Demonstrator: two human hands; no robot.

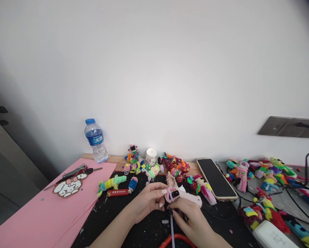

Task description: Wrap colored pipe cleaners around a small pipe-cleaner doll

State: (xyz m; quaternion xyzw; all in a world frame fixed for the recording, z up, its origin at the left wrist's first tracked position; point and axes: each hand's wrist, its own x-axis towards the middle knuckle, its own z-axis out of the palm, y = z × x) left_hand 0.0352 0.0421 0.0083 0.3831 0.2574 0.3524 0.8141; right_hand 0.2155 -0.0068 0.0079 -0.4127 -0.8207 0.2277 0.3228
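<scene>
Both hands, left [146, 201] and right [190, 220], closed around pink fuzzy figure [173, 193], long axis upper-left to lower-right.

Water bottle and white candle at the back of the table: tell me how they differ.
The water bottle is tall, clear plastic with a blue cap and blue label; the white candle is short, opaque and squat. The water bottle stands by the pink sheet; the white candle sits among the colourful figures. Both stand upright near the wall.

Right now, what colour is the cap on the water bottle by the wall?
Blue: the water bottle has a blue cap and label, clearest in the head view.
</scene>
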